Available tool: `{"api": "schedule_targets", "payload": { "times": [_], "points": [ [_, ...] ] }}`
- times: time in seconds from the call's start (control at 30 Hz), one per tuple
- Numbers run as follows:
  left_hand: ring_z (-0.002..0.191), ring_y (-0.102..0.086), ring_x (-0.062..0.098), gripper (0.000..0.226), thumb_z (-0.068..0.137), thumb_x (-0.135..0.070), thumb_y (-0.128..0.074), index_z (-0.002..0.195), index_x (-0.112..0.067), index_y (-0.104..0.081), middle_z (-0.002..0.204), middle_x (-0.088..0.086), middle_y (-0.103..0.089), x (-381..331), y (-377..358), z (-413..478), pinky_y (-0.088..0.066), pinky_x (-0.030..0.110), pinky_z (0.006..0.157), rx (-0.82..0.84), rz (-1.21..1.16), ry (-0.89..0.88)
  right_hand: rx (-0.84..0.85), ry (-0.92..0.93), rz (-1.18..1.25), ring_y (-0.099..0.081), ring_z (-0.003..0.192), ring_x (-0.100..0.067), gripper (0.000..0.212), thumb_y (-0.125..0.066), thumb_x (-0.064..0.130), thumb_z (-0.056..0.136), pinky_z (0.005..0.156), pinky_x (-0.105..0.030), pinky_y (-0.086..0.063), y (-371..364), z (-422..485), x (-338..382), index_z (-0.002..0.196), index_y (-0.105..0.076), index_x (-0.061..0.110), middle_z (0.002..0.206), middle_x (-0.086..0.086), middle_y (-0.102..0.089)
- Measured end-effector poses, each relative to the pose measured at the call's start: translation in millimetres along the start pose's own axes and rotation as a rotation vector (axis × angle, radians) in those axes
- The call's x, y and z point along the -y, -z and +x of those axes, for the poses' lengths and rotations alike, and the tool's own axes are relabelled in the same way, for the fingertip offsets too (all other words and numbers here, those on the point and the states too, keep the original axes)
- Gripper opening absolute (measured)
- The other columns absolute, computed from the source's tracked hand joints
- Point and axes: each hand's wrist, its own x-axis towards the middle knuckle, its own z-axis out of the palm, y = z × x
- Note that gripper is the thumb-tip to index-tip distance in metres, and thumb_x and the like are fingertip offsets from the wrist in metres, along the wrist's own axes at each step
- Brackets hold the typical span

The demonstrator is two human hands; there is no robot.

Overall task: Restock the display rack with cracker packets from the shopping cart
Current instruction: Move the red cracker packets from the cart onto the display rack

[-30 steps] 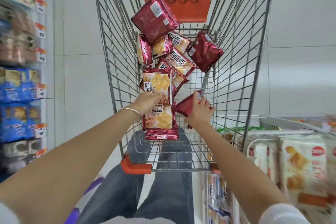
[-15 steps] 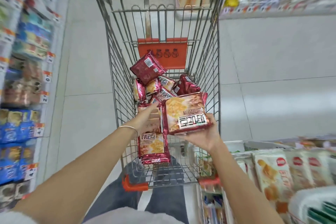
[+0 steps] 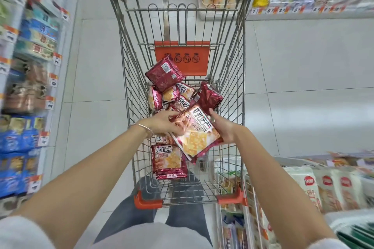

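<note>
Centre of frame: both hands are holding one cracker packet (image 3: pixel 197 133) above the shopping cart (image 3: pixel 146 202), printed face up and tilted, its top corner pointing toward the upper left.

The right hand (image 3: pixel 222 127) is gripping the packet's right edge, thumb lying along the upper side, fingers curling underneath. The left hand (image 3: pixel 166 122) is grasping the left edge, fingertips tucking under the wrapper. A thin bracelet (image 3: pixel 144 128) is sitting on the left wrist.

The packet is hanging clear of the cart's floor, partly covering what is lying beneath it. A neat stack (image 3: pixel 169 161) of the same red packets is lying flat just below and left of it. Further up the frame, loose packets (image 3: pixel 176 95) are lying jumbled in the far half of the cart, some showing the plain red back.

Lower right: the display rack (image 3: pixel 323 186) is standing beside the cart, already carrying white packets. Left edge: shelves (image 3: pixel 16 137) of blue packs, blurred. Pale tiled floor (image 3: pixel 303 66) is showing around the cart.
</note>
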Motion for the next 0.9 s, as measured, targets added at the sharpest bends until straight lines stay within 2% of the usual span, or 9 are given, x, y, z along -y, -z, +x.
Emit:
{"api": "schedule_targets", "payload": {
  "times": [0.1, 0.17, 0.23, 0.33, 0.43, 0.5, 0.6, 0.73, 0.9],
  "points": [
    [0.078, -0.069, 0.014, 0.048, 0.074, -0.013, -0.086, 0.117, -0.015, -0.064, 0.103, 0.007, -0.073, 12, 7, -1, -0.056, 0.026, 0.07, 0.144, 0.11, 0.111, -0.021, 0.081, -0.014, -0.068, 0.092, -0.023, 0.086, -0.02, 0.076, 0.093, 0.086, -0.036, -0.053, -4, 7, -1, 0.115, -0.057, 0.002, 0.096, -0.012, -0.072],
    [0.103, -0.067, 0.018, 0.09, 0.06, -0.038, -0.096, 0.135, -0.013, -0.052, 0.126, 0.008, -0.065, 26, 11, 3, -0.058, 0.035, 0.089, 0.161, 0.19, 0.175, -0.078, 0.149, 0.08, -0.066, 0.107, -0.027, 0.079, -0.023, 0.07, 0.097, 0.082, -0.036, -0.053, -5, 11, -4, 0.121, -0.054, 0.001, 0.116, -0.018, -0.07],
    [0.119, -0.063, 0.024, 0.117, 0.047, -0.059, -0.096, 0.145, -0.02, -0.045, 0.136, 0.006, -0.062, 44, 11, 9, -0.052, 0.046, 0.103, 0.137, 0.015, 0.2, -0.085, 0.225, 0.228, -0.064, 0.114, -0.029, 0.07, -0.024, 0.063, 0.101, 0.085, -0.035, -0.054, -2, 17, -8, 0.128, -0.051, 0.003, 0.13, -0.021, -0.063],
    [0.114, -0.068, 0.027, 0.103, 0.047, -0.054, -0.097, 0.134, -0.015, -0.059, 0.122, 0.007, -0.072, 53, 6, 4, -0.048, 0.048, 0.107, 0.036, -0.405, 0.125, -0.101, 0.284, 0.498, -0.066, 0.108, -0.03, 0.059, -0.027, 0.049, 0.107, 0.089, -0.037, -0.055, 0, 29, -23, 0.135, -0.049, 0.002, 0.132, -0.02, -0.06],
    [0.103, -0.073, 0.028, 0.074, 0.065, -0.032, -0.092, 0.129, -0.009, -0.063, 0.114, 0.011, -0.075, 62, 9, 7, -0.056, 0.044, 0.092, -0.181, -0.598, 0.066, -0.259, 0.127, 0.356, -0.068, 0.106, -0.031, 0.039, -0.037, 0.029, 0.107, 0.095, -0.041, -0.055, -13, 50, -54, 0.13, -0.051, 0.0, 0.121, -0.02, -0.067],
    [0.098, -0.074, 0.027, 0.049, 0.082, -0.021, -0.081, 0.126, -0.008, -0.064, 0.112, 0.013, -0.075, 65, 12, 10, -0.059, 0.039, 0.08, -0.307, -0.625, 0.084, -0.316, -0.031, 0.12, -0.063, 0.109, -0.028, 0.034, -0.045, 0.021, 0.104, 0.098, -0.041, -0.053, -29, 64, -75, 0.132, -0.05, 0.002, 0.13, -0.018, -0.061],
    [0.102, -0.073, 0.026, 0.044, 0.083, -0.02, -0.08, 0.124, -0.013, -0.065, 0.111, 0.008, -0.076, 72, 17, 14, -0.059, 0.04, 0.086, -0.319, -0.597, 0.06, -0.269, -0.205, 0.104, -0.062, 0.109, -0.029, 0.045, -0.052, 0.026, 0.103, 0.094, -0.037, -0.055, -63, 83, -98, 0.141, -0.044, 0.003, 0.122, -0.017, -0.059],
    [0.095, -0.073, 0.018, 0.045, 0.079, -0.021, -0.084, 0.12, -0.013, -0.068, 0.108, 0.004, -0.076, 78, 15, 20, -0.057, 0.037, 0.089, -0.379, -0.548, 0.054, -0.282, -0.301, 0.042, -0.05, 0.131, -0.039, 0.068, -0.065, 0.034, 0.095, 0.092, -0.045, -0.057, -96, 111, -116, 0.152, -0.033, 0.013, 0.156, -0.016, -0.035],
    [0.084, -0.074, 0.009, 0.039, 0.08, -0.016, -0.083, 0.117, -0.011, -0.069, 0.102, 0.003, -0.076, 86, 13, 26, -0.059, 0.033, 0.082, -0.417, -0.562, 0.022, -0.342, -0.249, 0.091, -0.059, 0.115, -0.029, 0.022, -0.063, 0.013, 0.095, 0.073, -0.034, -0.062, -95, 128, -127, 0.114, -0.053, 0.01, 0.14, -0.011, -0.052]
  ]
}}
